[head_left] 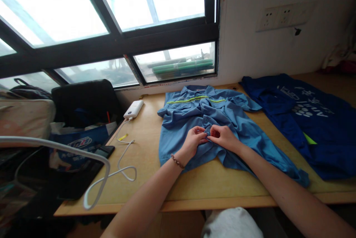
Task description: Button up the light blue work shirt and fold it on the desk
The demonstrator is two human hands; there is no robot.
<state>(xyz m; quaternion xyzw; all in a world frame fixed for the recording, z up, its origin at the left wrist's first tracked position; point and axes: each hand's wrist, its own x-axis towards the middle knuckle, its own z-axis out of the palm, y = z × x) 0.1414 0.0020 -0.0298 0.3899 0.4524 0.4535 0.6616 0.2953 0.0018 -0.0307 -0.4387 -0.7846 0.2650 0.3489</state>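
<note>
A light blue work shirt [178,141] with a yellow-green stripe across its chest lies front up on the wooden table, its collar toward the window. My left hand [194,139] pinches the front edge of the shirt below the chest. Close beside it, my right hand [222,136] also pinches the front placket, fingertips nearly meeting the left ones. Whether a button sits between the fingers is too small to make out. Folds of cloth rise around both hands. One sleeve stretches to the right toward the table's front edge.
A dark blue garment [330,130] with white print lies at the right. On the left of the table [150,189] rest a white power bank [134,109] and its looping white cable [119,160]. A black chair [86,101] and bags stand beyond the left edge; a window is behind.
</note>
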